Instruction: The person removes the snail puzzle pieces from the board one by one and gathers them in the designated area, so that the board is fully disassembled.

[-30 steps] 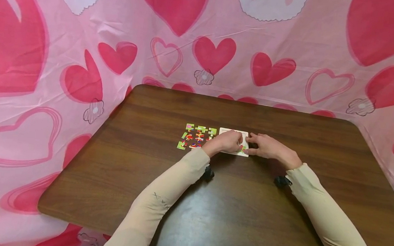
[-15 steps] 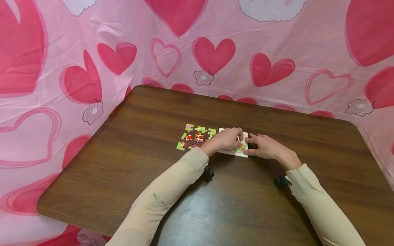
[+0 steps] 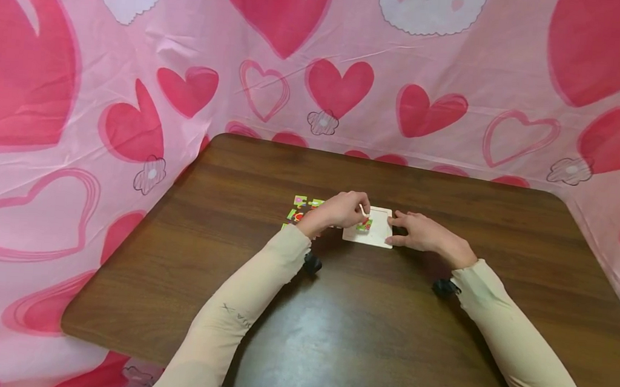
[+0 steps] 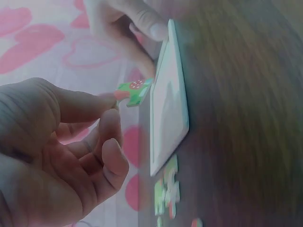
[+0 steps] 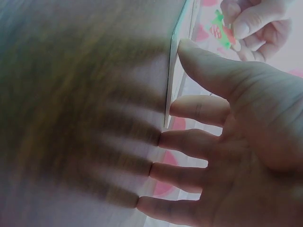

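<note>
My left hand (image 3: 340, 210) pinches a green and red puzzle piece (image 4: 135, 91) between thumb and fingers, just above the white puzzle tray (image 3: 374, 239). The piece has a pink dotted patch and hangs tilted over the tray's surface. At the tray's right side, my right hand (image 3: 422, 232) has its fingers spread and fairly straight. Its thumb (image 5: 203, 61) and index finger lie against the tray's edge, while the other fingertips touch the table. Left of the tray lie several loose puzzle pieces (image 3: 300, 201), partly hidden under my left hand and wrist.
Everything lies on a brown wooden table (image 3: 217, 259) with rounded corners. A pink cloth (image 3: 280, 21) printed with hearts hangs behind it and along its sides. Black wrist cameras (image 3: 445, 287) sit under both wrists.
My left hand has moved left, carrying the puzzle piece from the tray's lower right corner to above its left half. The right hand has stayed at the tray's edge.
</note>
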Demonstrator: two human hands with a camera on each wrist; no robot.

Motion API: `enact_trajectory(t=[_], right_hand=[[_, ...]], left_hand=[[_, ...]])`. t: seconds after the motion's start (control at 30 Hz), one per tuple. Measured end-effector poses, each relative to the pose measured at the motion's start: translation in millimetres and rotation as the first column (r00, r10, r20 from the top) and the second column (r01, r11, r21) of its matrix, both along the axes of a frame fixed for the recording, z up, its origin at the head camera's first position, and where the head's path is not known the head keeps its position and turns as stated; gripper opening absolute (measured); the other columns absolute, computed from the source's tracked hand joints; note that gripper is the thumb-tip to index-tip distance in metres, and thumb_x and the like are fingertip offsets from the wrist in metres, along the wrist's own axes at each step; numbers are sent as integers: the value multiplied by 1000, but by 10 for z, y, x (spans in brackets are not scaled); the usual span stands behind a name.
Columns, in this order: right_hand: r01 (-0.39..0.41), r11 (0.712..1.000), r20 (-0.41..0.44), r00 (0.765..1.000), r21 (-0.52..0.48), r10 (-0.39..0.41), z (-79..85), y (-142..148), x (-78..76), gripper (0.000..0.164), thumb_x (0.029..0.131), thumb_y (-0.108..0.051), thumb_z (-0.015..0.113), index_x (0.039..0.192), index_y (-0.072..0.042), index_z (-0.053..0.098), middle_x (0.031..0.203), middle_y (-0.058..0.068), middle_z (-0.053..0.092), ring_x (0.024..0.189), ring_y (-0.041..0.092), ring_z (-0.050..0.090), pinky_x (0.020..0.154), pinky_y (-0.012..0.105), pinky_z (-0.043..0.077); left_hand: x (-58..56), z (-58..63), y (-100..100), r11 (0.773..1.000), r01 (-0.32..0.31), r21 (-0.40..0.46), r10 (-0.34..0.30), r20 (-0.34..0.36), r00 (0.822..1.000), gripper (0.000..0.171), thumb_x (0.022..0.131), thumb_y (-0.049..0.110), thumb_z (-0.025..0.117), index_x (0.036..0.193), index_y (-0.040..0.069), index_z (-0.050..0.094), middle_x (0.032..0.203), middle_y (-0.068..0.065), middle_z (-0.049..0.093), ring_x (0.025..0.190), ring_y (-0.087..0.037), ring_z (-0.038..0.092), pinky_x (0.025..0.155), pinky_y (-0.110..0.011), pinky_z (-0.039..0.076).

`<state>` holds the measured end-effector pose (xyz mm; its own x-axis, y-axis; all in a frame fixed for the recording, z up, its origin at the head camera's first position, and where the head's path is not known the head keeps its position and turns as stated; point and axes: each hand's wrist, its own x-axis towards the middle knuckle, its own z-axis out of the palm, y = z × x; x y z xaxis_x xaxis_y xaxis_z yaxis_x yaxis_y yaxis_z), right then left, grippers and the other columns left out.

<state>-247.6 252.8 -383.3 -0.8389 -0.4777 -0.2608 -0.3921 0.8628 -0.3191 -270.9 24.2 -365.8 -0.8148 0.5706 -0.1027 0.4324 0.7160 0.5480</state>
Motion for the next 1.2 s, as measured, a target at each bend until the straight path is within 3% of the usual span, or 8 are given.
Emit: enact_trajectory(t=[0.17,0.4,0.67,0.9,1.2], right_hand=[[3,1000,0,1000,0,-3,4,2,6,68,92,-38,66,144,-1,44,152,31,30,138,56,28,111,64,26],[-3,1000,-2,1000,-9,3,6,4,16,68,92,-39,66,144,-1,44,153,30,30,139,55,27,112,62,26],[-15,1000,-3,1000,-26,15,5,15,34,68,92,-39,66,145,-1,44,153,30,29,140,55,27,113,62,25],[-18,999,-4,1000,-30,18,-7,6,33,68,92,-38,66,145,-1,44,153,29,30,140,54,27,113,61,25],[-6,1000,0,1000,-27,6,-6,18,32,69,92,-40,66,145,-2,44,154,29,30,141,54,26,113,61,25]], left_hand=[[4,12,-146,1000,-13,11,13,33,999,16,94,17,62,108,10,61,94,-5,65,65,-12,55,56,-23,43],[16,-7,-349,1000,2,8,-3,55,998,17,95,17,61,111,10,64,94,-5,66,68,-12,55,61,-24,43],[57,-45,-514,1000,19,9,-19,58,998,11,92,15,63,102,12,69,90,-4,70,71,-11,56,62,-22,42],[107,-89,-623,999,-3,36,-4,185,983,11,95,16,63,103,9,64,84,-8,68,62,-15,61,56,-23,45],[109,-149,-689,998,41,41,-48,204,978,7,96,15,61,98,8,62,77,-4,59,57,-11,52,54,-22,43]])
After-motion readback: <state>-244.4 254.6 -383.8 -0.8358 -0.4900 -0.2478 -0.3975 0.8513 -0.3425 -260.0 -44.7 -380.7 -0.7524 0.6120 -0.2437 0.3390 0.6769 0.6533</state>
